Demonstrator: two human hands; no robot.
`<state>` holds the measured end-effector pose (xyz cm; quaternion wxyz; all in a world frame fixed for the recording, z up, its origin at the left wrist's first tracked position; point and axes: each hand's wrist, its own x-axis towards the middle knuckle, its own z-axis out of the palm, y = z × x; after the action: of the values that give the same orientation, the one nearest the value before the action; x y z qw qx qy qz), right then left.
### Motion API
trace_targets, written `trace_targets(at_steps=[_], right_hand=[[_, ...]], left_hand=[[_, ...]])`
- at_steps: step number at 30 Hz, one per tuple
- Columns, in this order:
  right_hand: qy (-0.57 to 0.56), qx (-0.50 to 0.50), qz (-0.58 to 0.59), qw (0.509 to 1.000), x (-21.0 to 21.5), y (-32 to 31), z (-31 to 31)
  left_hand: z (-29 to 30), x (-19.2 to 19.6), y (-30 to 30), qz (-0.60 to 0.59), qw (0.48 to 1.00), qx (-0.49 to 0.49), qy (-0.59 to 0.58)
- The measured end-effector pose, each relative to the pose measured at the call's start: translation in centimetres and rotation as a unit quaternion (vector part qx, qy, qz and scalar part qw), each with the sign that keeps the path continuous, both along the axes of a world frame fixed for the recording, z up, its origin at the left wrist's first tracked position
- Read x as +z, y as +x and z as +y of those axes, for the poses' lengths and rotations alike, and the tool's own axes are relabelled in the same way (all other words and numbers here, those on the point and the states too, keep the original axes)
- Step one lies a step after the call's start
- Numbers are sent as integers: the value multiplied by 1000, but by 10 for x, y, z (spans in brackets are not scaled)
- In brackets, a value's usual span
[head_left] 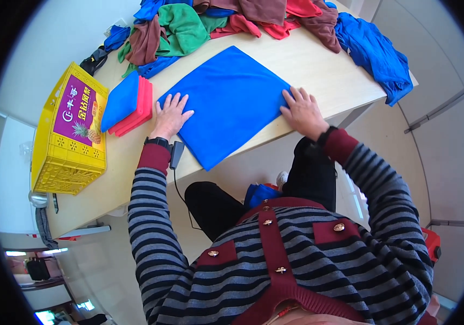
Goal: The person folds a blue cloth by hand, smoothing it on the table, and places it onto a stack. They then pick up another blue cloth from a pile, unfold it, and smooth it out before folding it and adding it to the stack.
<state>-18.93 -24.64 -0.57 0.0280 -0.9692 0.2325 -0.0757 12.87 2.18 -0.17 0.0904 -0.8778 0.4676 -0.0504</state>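
A blue cloth (226, 103) lies spread out on the table in front of me, one corner hanging past the near edge. My left hand (170, 115) rests on its left side, fingers spread. On the right corner lies my right hand (304, 111), flat with its fingers apart. Neither hand grips the cloth. Just left of my left hand is a stack of folded cloths (129, 105), a blue one on top and red ones beneath.
A yellow plastic crate (69, 168) stands at the table's left end. Heaped cloths (183, 30) in green, brown, red and blue line the far edge. A blue cloth pile (373, 54) droops over the right corner. A dark cabled device (176, 155) sits by my left wrist.
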Motion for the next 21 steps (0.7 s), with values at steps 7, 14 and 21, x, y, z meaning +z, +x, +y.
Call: trace_targets(at_steps=[7, 14, 21], right_hand=[[18, 82, 170, 982, 50, -26, 28], [27, 228, -66, 971, 4, 108, 63], [-2, 223, -23, 975, -23, 163, 24]], left_hand=[[-16, -1, -54, 14, 995, 17, -93], [-31, -28, -99, 53, 985, -11, -161], [-10, -26, -98, 42, 988, 23, -145]])
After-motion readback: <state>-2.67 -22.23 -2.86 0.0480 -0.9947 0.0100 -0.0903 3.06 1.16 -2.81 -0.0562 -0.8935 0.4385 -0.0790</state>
